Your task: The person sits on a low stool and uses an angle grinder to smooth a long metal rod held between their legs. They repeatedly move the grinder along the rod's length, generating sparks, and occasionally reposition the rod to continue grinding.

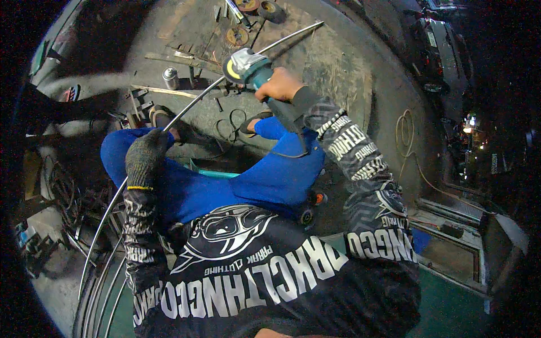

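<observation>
My left hand (145,159), in a dark grey knit glove with a yellow cuff edge, is closed around a long thin metal rod (194,104). The rod slants from the lower left, past my knee, up to the far right. Bare, my right hand (282,85) grips the green body of an angle grinder (260,73) with a silver head. Its yellow-faced disc (231,71) is at the rod's middle stretch; whether it touches the rod, I cannot tell. The fingers' undersides are hidden on both hands.
A metal can (170,78) stands left of the rod. Beyond it, a worn disc (237,36) and a small wheel (272,11) lie on a stained board. A black cable (232,125) loops between my feet. A hose (404,135) coils at right; more rods (107,287) lie lower left.
</observation>
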